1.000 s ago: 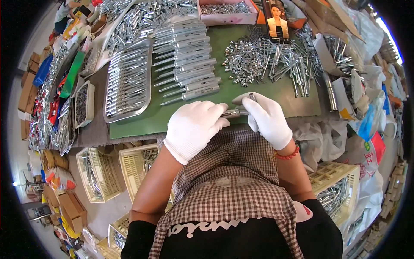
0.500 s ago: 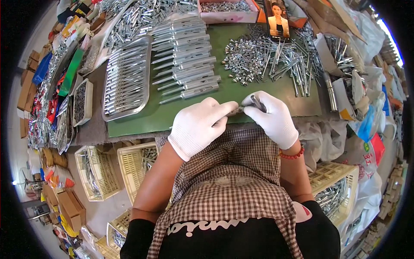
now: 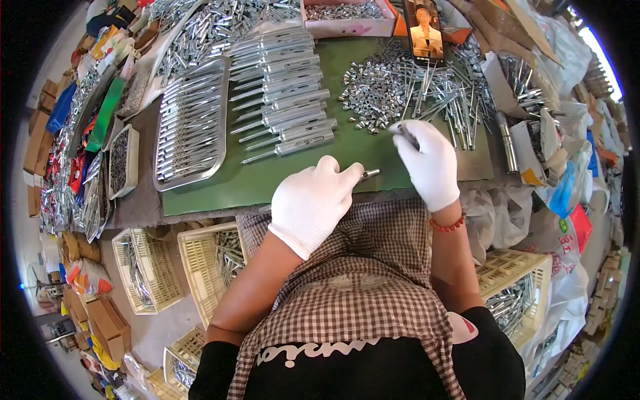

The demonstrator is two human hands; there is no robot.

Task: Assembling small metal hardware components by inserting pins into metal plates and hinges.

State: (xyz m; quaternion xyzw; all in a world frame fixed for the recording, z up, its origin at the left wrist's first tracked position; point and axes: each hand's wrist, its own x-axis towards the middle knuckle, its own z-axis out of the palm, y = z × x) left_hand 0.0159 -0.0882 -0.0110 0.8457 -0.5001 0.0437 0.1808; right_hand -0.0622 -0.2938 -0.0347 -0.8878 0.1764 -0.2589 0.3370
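In its white glove, my left hand (image 3: 315, 203) is closed around a slim silver metal tube (image 3: 370, 174), whose end sticks out past the thumb and forefinger over the front of the green mat (image 3: 267, 187). My right hand (image 3: 430, 163), gloved too, grips a short grey metal rod (image 3: 408, 136) between thumb and fingers. It is raised just in front of a pile of small silver collars (image 3: 373, 93). Thin metal pins (image 3: 460, 110) lie loose beside that pile. Left of it rests a stack of slotted silver tubes with pointed rods (image 3: 293, 113).
A metal tray (image 3: 227, 120) of similar rods lies left on the mat. Behind are a pink box (image 3: 350, 27) of small parts and a propped phone (image 3: 424, 33). At right lies a thick metal cylinder (image 3: 508, 143). Cream crates (image 3: 190, 247) stand below the table edge.
My right hand has moved away from the left one, up and to the right, with the grey rod. The left hand has shifted slightly, and the tube's end now shows.
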